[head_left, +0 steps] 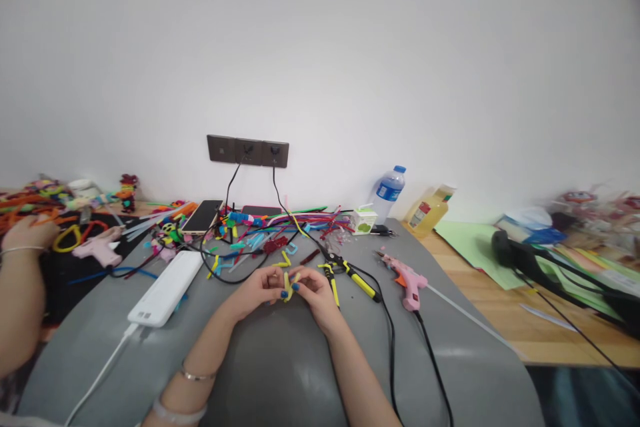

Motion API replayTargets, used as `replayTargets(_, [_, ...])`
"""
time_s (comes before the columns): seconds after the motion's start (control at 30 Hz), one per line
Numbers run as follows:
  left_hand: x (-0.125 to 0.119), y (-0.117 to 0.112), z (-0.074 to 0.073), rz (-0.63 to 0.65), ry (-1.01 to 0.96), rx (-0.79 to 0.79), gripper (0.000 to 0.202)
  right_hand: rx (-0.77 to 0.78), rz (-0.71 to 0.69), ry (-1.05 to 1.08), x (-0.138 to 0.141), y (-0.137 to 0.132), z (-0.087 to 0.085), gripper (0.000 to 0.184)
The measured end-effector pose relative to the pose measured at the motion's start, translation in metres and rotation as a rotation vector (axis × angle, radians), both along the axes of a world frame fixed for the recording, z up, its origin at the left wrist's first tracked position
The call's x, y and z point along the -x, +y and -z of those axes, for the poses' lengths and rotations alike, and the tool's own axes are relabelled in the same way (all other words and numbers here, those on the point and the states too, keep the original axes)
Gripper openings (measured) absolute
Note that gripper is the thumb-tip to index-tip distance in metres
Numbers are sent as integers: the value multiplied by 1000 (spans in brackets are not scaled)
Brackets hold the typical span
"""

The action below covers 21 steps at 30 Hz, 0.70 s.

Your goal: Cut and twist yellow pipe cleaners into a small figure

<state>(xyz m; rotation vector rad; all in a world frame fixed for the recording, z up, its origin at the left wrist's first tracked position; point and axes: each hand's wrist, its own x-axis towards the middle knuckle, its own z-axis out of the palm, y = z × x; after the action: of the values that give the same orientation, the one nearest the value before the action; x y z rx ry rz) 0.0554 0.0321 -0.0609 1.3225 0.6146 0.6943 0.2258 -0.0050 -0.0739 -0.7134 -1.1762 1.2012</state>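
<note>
Between my two hands, at the middle of the grey mat, is a bent piece of yellow pipe cleaner (pixel 287 288). My left hand (pixel 263 290) pinches it from the left with thumb and fingertips. From the right, my right hand (pixel 313 290) grips it the same way, and the fingertips of both hands nearly meet. Short yellow pipe cleaner bits (pixel 285 258) lie just beyond my fingers. Right of my right hand rest yellow-and-black pliers (pixel 357 279) with their handles apart. Farther right lies a pink glue gun (pixel 411 283) with a clear glue stick in its back.
A white power bank (pixel 165 288) with a cable and a phone (pixel 203 217) lie at left. Loose pipe cleaners (pixel 315 220) are heaped along the back. A water bottle (pixel 390 192) stands by the wall. Black cords cross the mat (pixel 280 373). Another person's hand (pixel 30 233) is far left.
</note>
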Motion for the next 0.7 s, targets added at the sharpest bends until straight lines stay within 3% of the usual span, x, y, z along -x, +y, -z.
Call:
replayTargets(0.33, [0, 0, -5, 70, 32, 54, 43, 92, -79, 0, 2, -4, -3, 21])
replayTargets(0.53, [2, 4, -3, 185, 101, 42, 33, 94, -90, 51, 3, -3, -3, 25])
replayTargets(0.7, [0, -1, -5, 77, 97, -28, 30, 93, -15, 34, 2, 1, 5, 24])
